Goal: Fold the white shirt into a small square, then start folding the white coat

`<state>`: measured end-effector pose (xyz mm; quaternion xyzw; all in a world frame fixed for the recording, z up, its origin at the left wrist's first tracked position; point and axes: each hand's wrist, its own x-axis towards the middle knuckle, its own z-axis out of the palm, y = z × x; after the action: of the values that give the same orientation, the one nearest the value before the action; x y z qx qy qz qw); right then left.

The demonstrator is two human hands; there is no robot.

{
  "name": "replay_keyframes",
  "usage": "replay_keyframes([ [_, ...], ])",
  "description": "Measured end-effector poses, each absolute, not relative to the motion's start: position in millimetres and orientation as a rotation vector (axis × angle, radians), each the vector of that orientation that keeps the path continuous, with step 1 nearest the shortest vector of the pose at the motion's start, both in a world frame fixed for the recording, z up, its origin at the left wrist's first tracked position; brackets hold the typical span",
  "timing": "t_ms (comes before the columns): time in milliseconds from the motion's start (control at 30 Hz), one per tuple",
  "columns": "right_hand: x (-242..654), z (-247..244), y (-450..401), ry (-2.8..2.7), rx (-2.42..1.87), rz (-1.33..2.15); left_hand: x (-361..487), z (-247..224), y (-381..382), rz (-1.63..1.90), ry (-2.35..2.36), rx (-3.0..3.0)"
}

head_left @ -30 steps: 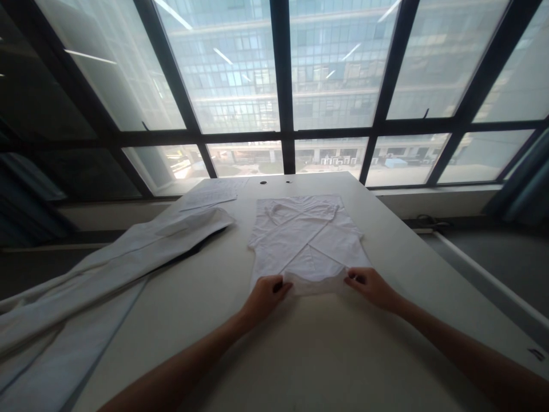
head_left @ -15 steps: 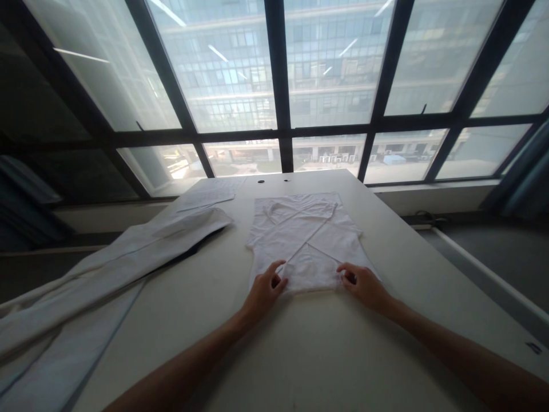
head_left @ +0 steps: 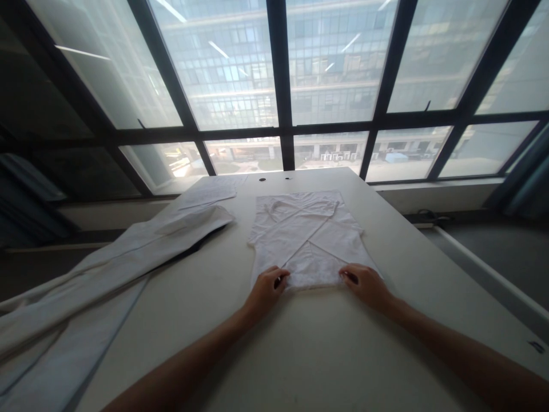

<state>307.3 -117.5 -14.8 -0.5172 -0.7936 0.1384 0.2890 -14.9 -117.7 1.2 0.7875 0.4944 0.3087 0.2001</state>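
Note:
A white garment (head_left: 306, 229) lies flat on the pale table (head_left: 309, 349), with two thin straps or ties crossing its front. At its near left part, my left hand (head_left: 269, 286) is closed in a pinch where one tie ends. My right hand (head_left: 364, 284) pinches at the near right part, beside the end of the other tie. Both hands rest close to the garment's near edge. What exactly lies between the fingertips is too small to make out.
Long white cloth (head_left: 128, 257) is spread along the table's left side. Papers (head_left: 206, 190) lie at the far left, and a dark round fitting (head_left: 262, 179) sits near the far edge. Large windows stand behind; a pale rail (head_left: 484, 272) runs at the right.
The fingers of my left hand have closed together from a wider gap, and those of my right hand have drawn slightly closer. The garment lies as before.

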Motion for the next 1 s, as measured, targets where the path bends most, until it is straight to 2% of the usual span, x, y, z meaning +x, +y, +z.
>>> replay_keyframes([
  [200,309,-15,-117,-2.208,-1.411,0.322,-17,2,-121,0.692,1.446,2.344],
  [333,307,-6,-123,-2.239,-1.380,0.197,-16,12,-124,0.730,1.490,2.483],
  [467,288,8,-134,-2.205,-1.260,0.034,5,24,-131,0.703,1.297,2.748],
  [633,244,2,-136,-2.310,-1.151,0.068,47,16,-128,0.447,1.078,2.843],
  [1000,241,-24,-129,-2.486,-1.248,0.148,44,0,-119,0.346,1.088,2.735],
])
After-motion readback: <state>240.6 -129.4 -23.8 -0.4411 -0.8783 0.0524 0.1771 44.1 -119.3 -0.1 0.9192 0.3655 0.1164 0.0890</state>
